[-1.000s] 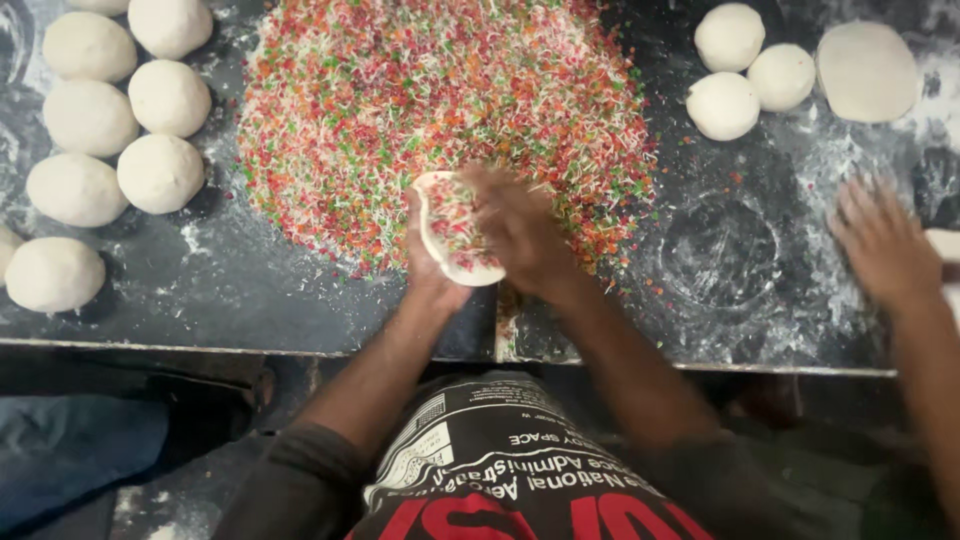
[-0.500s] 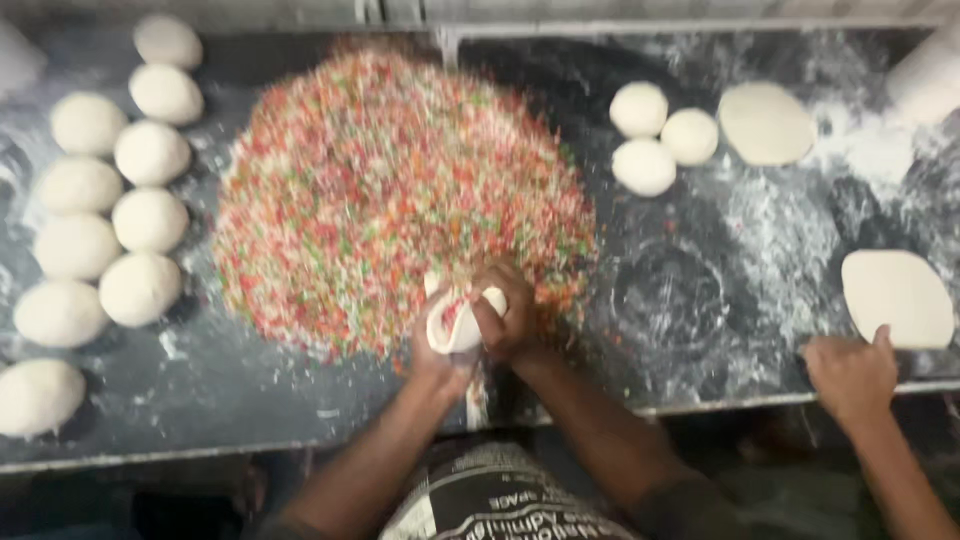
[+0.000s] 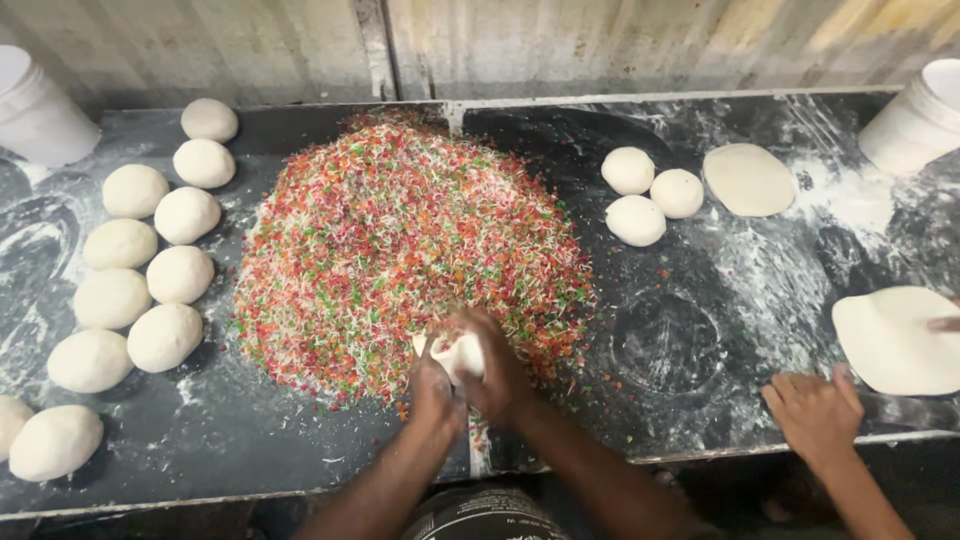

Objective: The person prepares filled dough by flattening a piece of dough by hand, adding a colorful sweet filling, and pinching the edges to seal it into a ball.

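Note:
My left hand (image 3: 432, 392) and my right hand (image 3: 498, 362) are cupped together around a white piece of dough (image 3: 462, 354), pinching it closed. They hover over the near edge of a big heap of red, green and white shredded filling (image 3: 405, 245) in the middle of the dark floured worktop (image 3: 700, 330). The dough is mostly hidden by my fingers.
Several dough balls (image 3: 150, 280) lie in rows at the left; three more dough balls (image 3: 650, 195) and a flat dough disc (image 3: 748, 178) sit at the right. Another person's hand (image 3: 815, 415) rests by a rolled disc (image 3: 895, 340). White tubs (image 3: 35, 105) (image 3: 920, 120) stand at both back corners.
The flat dough held open under the filling has been gathered up and closed between both hands. The other person's hand moved nearer the front edge; the view shifted back.

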